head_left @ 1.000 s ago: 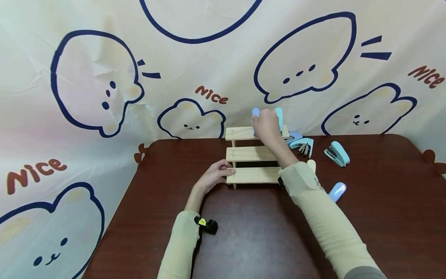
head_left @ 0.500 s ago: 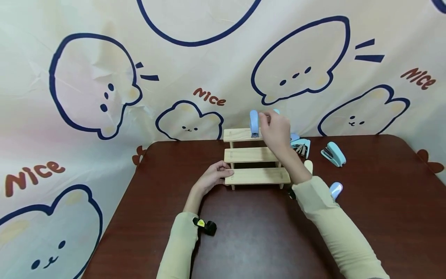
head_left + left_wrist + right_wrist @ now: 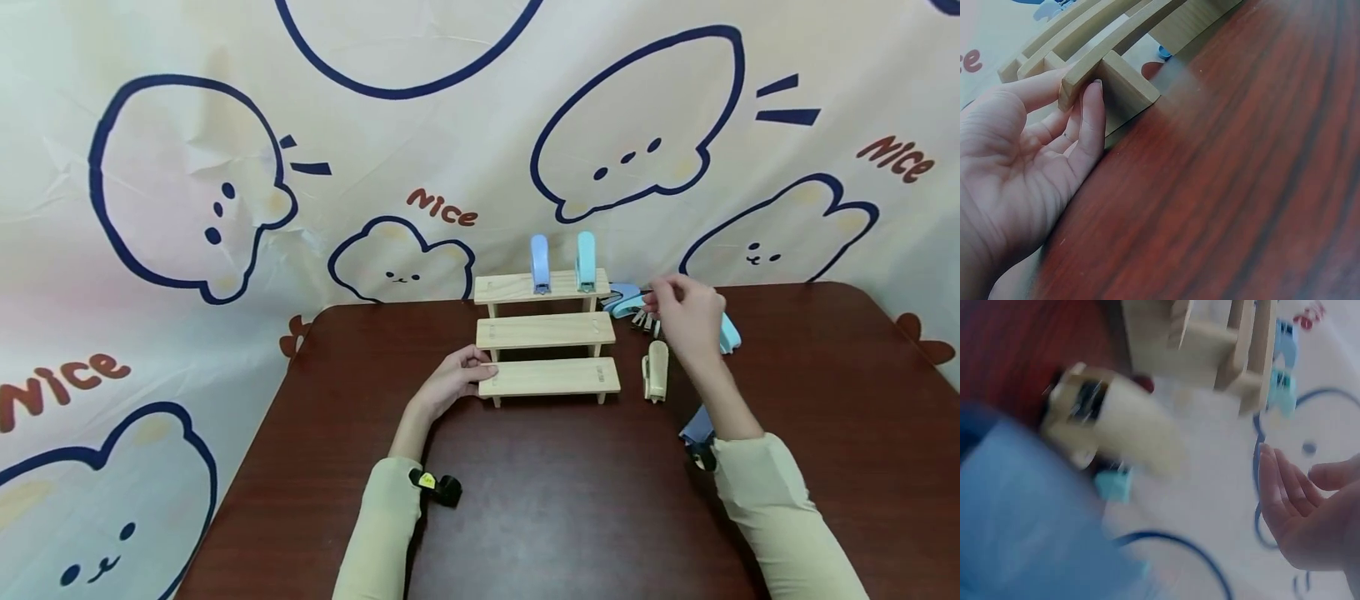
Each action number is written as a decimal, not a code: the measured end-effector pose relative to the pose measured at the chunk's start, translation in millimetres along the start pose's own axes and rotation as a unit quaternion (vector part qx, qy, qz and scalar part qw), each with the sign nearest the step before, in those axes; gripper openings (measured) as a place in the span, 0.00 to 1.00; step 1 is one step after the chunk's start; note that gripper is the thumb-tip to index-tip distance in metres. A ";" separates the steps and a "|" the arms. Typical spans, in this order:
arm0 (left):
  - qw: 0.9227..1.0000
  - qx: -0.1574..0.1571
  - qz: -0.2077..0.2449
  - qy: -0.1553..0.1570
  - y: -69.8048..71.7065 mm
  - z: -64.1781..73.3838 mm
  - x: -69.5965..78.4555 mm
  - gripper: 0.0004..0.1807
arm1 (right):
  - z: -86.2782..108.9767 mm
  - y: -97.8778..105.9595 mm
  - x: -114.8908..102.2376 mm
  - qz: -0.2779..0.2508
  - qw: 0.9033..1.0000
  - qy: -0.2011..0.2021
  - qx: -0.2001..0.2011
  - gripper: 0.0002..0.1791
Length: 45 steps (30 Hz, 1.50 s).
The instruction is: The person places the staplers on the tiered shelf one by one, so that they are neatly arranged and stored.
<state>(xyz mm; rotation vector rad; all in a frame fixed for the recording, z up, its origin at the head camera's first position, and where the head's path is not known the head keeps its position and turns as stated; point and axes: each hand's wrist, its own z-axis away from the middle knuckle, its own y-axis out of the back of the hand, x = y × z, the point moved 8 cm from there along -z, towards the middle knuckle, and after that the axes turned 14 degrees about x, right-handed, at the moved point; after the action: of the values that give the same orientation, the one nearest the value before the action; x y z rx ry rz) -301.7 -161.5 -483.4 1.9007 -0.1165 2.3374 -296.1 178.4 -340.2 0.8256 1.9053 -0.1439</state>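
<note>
A three-tier wooden stand (image 3: pixel 551 377) is on the table, its lowest board's left end pinched by my left hand (image 3: pixel 450 382). In the left wrist view, that hand's fingers (image 3: pixel 1092 115) wrap the board's end beside the leg. Two staplers stand on end on the top board: a periwinkle one (image 3: pixel 540 262) and, to its right, a mint one (image 3: pixel 587 260). Right of the stand my right hand (image 3: pixel 686 321) hovers over more staplers. Seen from the right wrist, it is empty, fingers (image 3: pixel 1282 494) loosely extended. A cream stapler (image 3: pixel 656 371) lies just below it in the head view.
Beside the stand's back right lie a blue stapler (image 3: pixel 621 292) and a mint stapler (image 3: pixel 628 308). Another mint stapler (image 3: pixel 729 335) is partly behind my right hand, and a blue stapler (image 3: pixel 697 425) is partly hidden by my right wrist. A printed cloth (image 3: pixel 420 150) hangs behind the table.
My right hand has let go of the staplers on the top board and moved right, over the loose staplers. My left hand keeps its hold on the stand.
</note>
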 end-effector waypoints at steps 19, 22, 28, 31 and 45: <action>1.000 0.014 -0.009 0.006 0.2 -1.6 -1.9 0.09 | -28.0 77.9 102.0 -0.023 0.967 -0.254 0.014 0.08; 1.000 0.013 -0.006 0.003 0.2 -2.0 -1.1 0.09 | -27.9 81.8 110.2 -0.030 0.962 -0.269 0.015 0.05; 1.000 0.012 -0.004 0.002 0.2 -2.3 -1.2 0.09 | -26.8 85.3 122.8 -0.023 0.958 -0.285 0.012 0.08; 1.000 0.013 -0.001 0.002 0.3 -3.1 -1.6 0.09 | -25.9 85.7 126.3 -0.015 0.959 -0.284 0.006 0.14; 1.000 0.016 0.005 0.009 0.0 -2.5 -0.8 0.09 | -22.1 80.1 139.1 0.010 0.957 -0.287 -0.026 0.18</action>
<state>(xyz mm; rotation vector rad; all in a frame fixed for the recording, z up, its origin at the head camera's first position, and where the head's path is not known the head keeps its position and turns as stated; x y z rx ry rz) -303.9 -161.2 -484.6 1.8967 -0.0886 2.3761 -300.1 315.7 -426.2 0.6749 1.3459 -0.2874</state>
